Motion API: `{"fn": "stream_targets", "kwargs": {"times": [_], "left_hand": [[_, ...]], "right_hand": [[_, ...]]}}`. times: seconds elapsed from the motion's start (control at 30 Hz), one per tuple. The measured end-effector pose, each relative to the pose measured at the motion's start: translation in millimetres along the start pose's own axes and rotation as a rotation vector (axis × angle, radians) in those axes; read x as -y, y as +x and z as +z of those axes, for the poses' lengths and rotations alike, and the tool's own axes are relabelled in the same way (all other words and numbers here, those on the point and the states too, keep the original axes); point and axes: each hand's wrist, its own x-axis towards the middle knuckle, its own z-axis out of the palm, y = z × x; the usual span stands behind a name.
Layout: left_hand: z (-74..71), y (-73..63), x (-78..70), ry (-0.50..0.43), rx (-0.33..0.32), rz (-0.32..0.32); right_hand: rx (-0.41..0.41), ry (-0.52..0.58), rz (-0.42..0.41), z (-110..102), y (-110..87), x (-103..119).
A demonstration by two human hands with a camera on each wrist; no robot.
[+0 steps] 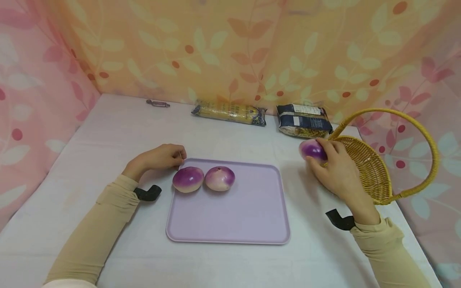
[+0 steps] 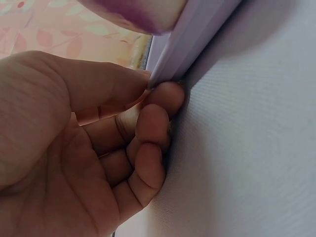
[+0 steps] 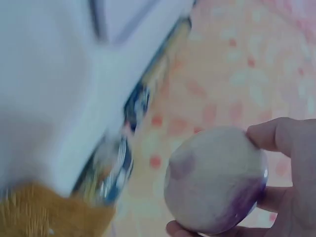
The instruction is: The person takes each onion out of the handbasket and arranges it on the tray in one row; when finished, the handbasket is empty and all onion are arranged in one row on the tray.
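Note:
My left hand (image 1: 163,157) pinches the far left corner of the lilac tray (image 1: 230,224). In the left wrist view the thumb (image 2: 111,86) and curled fingers (image 2: 152,126) meet at its rim. Two purple-and-white turnips sit at the tray's left side: one turnip (image 1: 188,179) overlaps the left rim, and a second turnip (image 1: 220,178) lies beside it. Off to the right, my right hand (image 1: 338,170) holds a third turnip (image 1: 310,149) above the table, close to the wicker basket's left edge. In the right wrist view its pale side (image 3: 215,173) shows between spread fingers.
The yellow wicker basket (image 1: 371,164), with a tall arched handle, stands at the table's right edge. Along the back lie a dark packet (image 1: 304,121), a long yellow pasta packet (image 1: 229,112) and a small wrapped item (image 1: 157,103). Patterned curtains surround the white table (image 1: 144,248).

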Motion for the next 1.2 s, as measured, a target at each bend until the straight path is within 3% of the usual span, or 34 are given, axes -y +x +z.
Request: {"fn": "stream_targets", "kwargs": {"times": [0.13,0.3,0.5,0.77,1.2], "left_hand": [[-0.2,-0.7,-0.6,-0.012,0.004,-0.005],[-0.3,-0.4,-1.2,-0.025,0.003,-0.012],[-0.1,0.0,-2.2,-0.023,0.005,-0.019],[0.6,-0.8,-2.0,-0.024,0.003,-0.023],[1.0,-0.9,-1.1,-0.016,0.003,-0.018]], "right_hand": [[0.029,0.032,-0.146,21,-1.2,23],[0.138,0.044,-0.256,47,-4.7,45],[0.208,0.054,-0.389,73,-12.9,63],[0.236,0.063,-0.47,87,-18.4,79],[0.262,0.042,-0.481,88,-17.7,84]]}}
